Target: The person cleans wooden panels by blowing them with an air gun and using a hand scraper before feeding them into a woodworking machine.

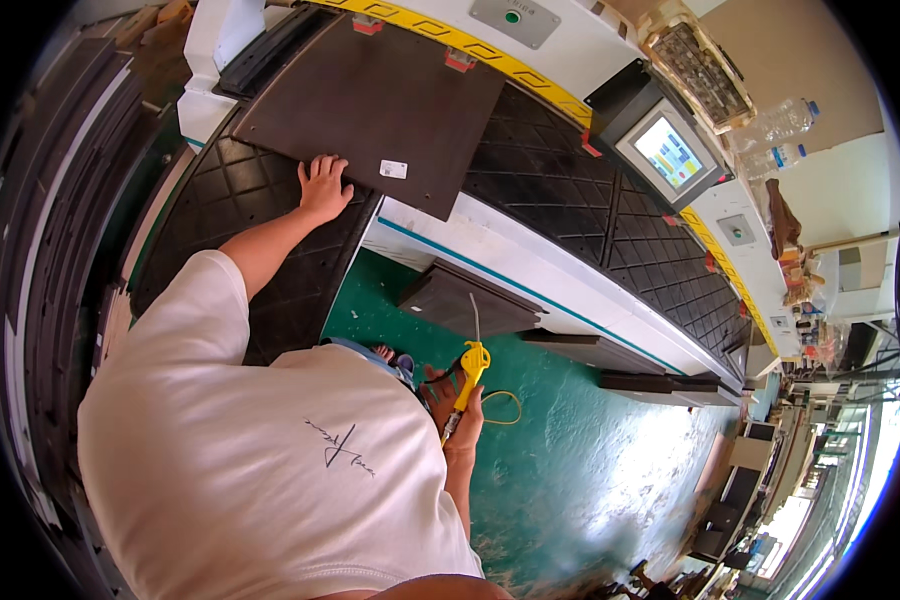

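Note:
My left hand (325,189) rests with its fingers spread on the near edge of a dark brown panel (370,105). The panel lies flat on the black padded machine bed, with a small white label (393,169) stuck near its front edge. Lower down, in front of my body, my right hand (460,415) holds a yellow air blow gun (473,362). Its thin metal nozzle points away from me toward the machine, and a thin yellow hose (511,408) loops beside it. The gun hides part of my fingers.
Red clamps (460,60) line a yellow rail behind the panel. A touch screen (670,150) is mounted at the right. More dark panels (470,298) lean against the machine's base over the green floor (560,450). Stacked boards (60,200) stand on the left. Plastic bottles (785,125) sit at the far right.

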The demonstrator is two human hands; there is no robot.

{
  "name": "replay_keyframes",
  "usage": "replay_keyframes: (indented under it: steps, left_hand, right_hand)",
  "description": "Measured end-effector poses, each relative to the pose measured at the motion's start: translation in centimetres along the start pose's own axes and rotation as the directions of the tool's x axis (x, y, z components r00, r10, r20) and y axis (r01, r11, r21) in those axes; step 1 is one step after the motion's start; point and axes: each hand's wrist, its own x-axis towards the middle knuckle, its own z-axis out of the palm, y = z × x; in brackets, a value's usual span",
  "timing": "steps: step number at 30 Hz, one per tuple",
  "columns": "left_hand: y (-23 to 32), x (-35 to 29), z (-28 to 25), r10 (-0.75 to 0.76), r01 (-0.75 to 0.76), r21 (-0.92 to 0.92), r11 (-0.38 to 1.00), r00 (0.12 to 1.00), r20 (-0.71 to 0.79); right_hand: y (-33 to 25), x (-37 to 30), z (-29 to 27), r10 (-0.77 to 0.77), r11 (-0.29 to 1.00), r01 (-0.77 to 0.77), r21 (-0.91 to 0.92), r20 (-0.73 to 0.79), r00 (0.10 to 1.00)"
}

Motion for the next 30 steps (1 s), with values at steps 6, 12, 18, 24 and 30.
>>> replay_keyframes:
  steps: [6, 12, 18, 24, 30]
  left_hand:
    - [4.6, -6.2, -2.9, 0.151, -0.149, -0.097, 0.984, 0.988, 0.015]
    - [8.5, -16.9, -8.4, 0.299, -0.254, -0.273, 0.928, 0.945, 0.134]
    - [5.8, -22.3, -9.7, 0.370, -0.214, -0.547, 0.809, 0.909, 0.191]
    - [-1.5, -16.1, -10.7, -0.071, 0.067, -0.215, 0.974, 0.997, -0.012]
    - [-9.8, -11.0, -7.6, -0.398, 0.400, -0.040, 0.916, 0.887, -0.234]
  right_hand:
    - [-1.7, 3.4, 0.1, 0.162, 0.780, -0.187, -0.597, -0.095, 0.982]
    - [-4.6, 4.8, 3.6, 0.233, 0.447, -0.189, -0.874, -0.091, 0.968]
    - [-9.4, 11.6, 6.5, -0.189, 0.298, 0.033, -0.954, -0.025, 0.982]
    - [-13.4, 22.4, 12.9, -0.359, 0.159, 0.008, -0.987, -0.051, 0.932]
    - [-10.6, 27.1, 16.9, -0.266, 0.135, -0.073, -0.988, -0.107, 0.958]
